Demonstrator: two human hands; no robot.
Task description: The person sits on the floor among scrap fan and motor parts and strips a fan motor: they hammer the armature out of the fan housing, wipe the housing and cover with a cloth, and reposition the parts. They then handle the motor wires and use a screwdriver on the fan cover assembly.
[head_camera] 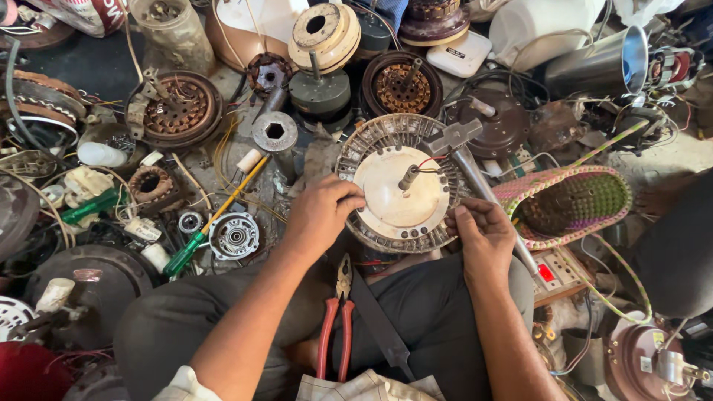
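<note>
Fan motor (401,194), cream cover up, is propped on the lap. Head view: left hand (321,213) is clamped on its rim; right hand (483,236) is curled at the opposite edge, grip unclear. Red lead (431,160) could be snagged if the motor tips. White label (460,53) lies behind; red-handled pliers (336,327) rest below.

Both forearms extended forward, left hand (321,212) and right hand (484,236) in curled grip at opposite edges of the round fan motor (401,194).
</note>
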